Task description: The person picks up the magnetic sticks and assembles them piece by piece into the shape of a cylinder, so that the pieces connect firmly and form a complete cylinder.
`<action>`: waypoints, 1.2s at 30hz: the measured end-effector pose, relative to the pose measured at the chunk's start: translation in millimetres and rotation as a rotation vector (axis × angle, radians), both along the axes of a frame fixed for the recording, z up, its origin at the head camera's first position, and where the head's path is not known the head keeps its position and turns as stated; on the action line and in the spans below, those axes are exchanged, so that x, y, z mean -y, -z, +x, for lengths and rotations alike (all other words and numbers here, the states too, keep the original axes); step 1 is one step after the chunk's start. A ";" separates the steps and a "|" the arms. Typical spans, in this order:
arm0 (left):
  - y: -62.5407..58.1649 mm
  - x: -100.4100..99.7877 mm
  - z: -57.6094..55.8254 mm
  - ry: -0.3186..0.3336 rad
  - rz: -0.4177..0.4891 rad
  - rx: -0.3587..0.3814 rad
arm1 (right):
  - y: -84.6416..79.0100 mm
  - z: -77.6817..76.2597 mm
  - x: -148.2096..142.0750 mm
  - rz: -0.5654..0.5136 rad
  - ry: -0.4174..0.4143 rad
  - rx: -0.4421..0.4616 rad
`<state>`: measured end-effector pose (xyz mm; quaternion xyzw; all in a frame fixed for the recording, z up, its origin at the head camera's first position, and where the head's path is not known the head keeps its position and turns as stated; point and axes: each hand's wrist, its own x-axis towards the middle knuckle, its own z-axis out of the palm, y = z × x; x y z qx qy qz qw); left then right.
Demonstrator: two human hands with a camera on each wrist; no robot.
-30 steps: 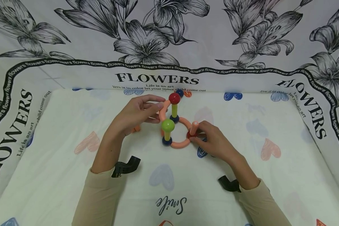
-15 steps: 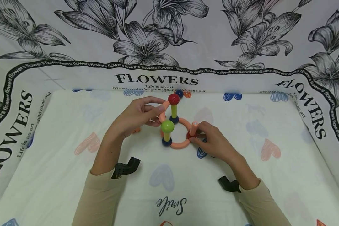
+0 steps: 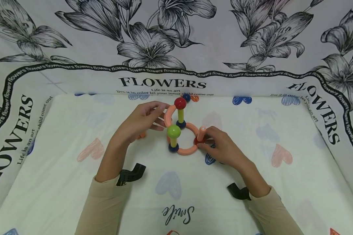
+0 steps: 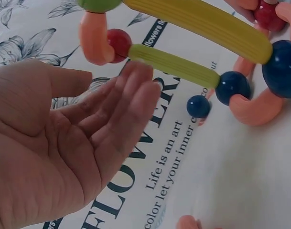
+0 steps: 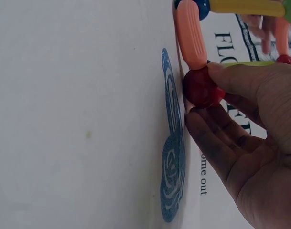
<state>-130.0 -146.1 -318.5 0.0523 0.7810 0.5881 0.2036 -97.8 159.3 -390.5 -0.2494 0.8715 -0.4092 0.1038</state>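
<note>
One curved orange piece point(image 3: 168, 116) is bridging the red top ball point(image 3: 180, 103) and green ball point(image 3: 174, 131), above the orange ring point(image 3: 187, 150) sitting on the cloth point(image 3: 223, 209). My left hand point(image 3: 142, 119) is hovering just beside it, fingers loosely extended, gripping nothing; touching, can't tell. My right hand point(image 3: 225, 148) is pinching the lower red ball point(image 5: 201, 88) at the ring's edge. Risks: if joints are seating shallowly, the curved piece could be popping off; if my pinch is twisting, yellow posts point(image 3: 180, 116) could be tipping.
</note>
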 end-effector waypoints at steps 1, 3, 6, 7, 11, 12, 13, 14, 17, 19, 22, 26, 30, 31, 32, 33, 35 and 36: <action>3.2 -0.3 -0.8 -0.003 -0.019 -0.020 | -0.2 0.1 0.1 0.002 0.001 0.001; 10.6 -1.8 -2.8 -0.005 -0.083 -0.073 | -0.5 0.2 0.2 0.005 0.001 -0.001; 23.6 -6.2 -6.0 -0.002 -0.181 -0.137 | -1.0 0.7 0.8 0.012 0.006 0.000; 27.9 -8.5 -6.8 0.002 -0.208 -0.150 | -0.7 0.9 0.6 0.015 0.008 0.000; 43.0 -18.6 -9.4 0.030 -0.272 -0.161 | 0.2 1.7 0.5 0.022 0.013 0.007; 46.8 -20.9 -10.1 0.040 -0.277 -0.166 | 0.3 1.7 0.3 0.022 0.012 0.005; 49.9 -22.7 -10.6 0.052 -0.278 -0.169 | 0.3 1.7 0.2 0.021 0.012 0.005; 52.2 -24.6 -11.1 0.067 -0.281 -0.179 | 0.4 1.7 0.2 0.019 0.010 0.003; 57.8 -28.7 -12.6 0.104 -0.282 -0.210 | 0.9 1.4 -0.5 0.006 0.002 -0.009; 59.1 -31.2 -13.0 0.120 -0.294 -0.218 | 1.4 1.0 -0.5 -0.005 -0.005 -0.014; 61.2 -34.2 -13.5 0.133 -0.333 -0.233 | 1.2 0.4 -0.4 -0.018 -0.010 -0.017; 63.0 -35.9 -12.0 0.133 -0.360 -0.238 | 1.4 -0.5 -0.3 -0.018 -0.008 -0.012; 62.3 -37.3 -10.2 0.125 -0.365 -0.242 | 2.5 -1.2 -1.4 -0.018 -0.008 -0.009; 61.7 -37.5 -9.8 0.124 -0.371 -0.244 | 2.8 -1.3 -1.6 -0.019 -0.008 -0.011; 61.0 -37.6 -9.4 0.123 -0.378 -0.250 | 3.0 -1.4 -1.7 -0.021 -0.008 -0.015; 60.6 -37.6 -9.3 0.121 -0.385 -0.258 | 3.4 -1.6 -1.7 -0.025 -0.007 -0.018; 59.1 -36.9 -8.7 0.115 -0.405 -0.270 | 3.8 -2.1 -1.2 -0.036 -0.004 -0.022; 58.5 -36.1 -8.4 0.108 -0.416 -0.271 | 4.1 -2.2 -0.9 -0.041 -0.002 -0.025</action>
